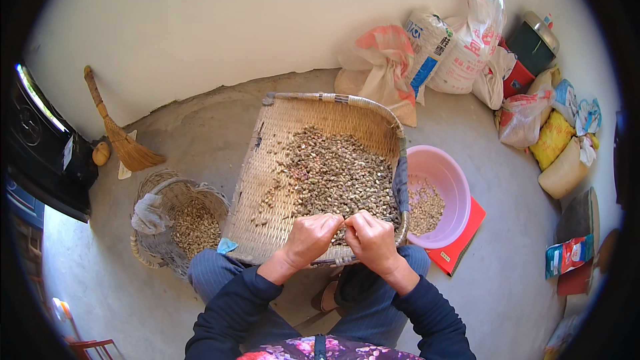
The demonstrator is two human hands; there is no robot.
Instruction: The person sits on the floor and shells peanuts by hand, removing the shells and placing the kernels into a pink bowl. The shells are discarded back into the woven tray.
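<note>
My left hand (312,238) and my right hand (371,235) meet fingertip to fingertip above the near side of a woven winnowing basket (267,160). The fingers of both are curled tight in a pinch, on what seems to be one small peanut pod, almost wholly hidden by them. A broad heap of brown, soil-coloured pods (345,175), apparently peanuts in the shell, covers the basket's middle and right. Some reddish bits show among them. The basket's near edge rests at my knees.
Left of my knees, a wicker basket (160,185) holds pale shell-like pieces. A pink plastic basin (457,195) with light-coloured nuts stands at right, partly over a red folder-like item (462,240). A straw broom (122,140) leans on the wall; filled sacks (465,55) line the back right.
</note>
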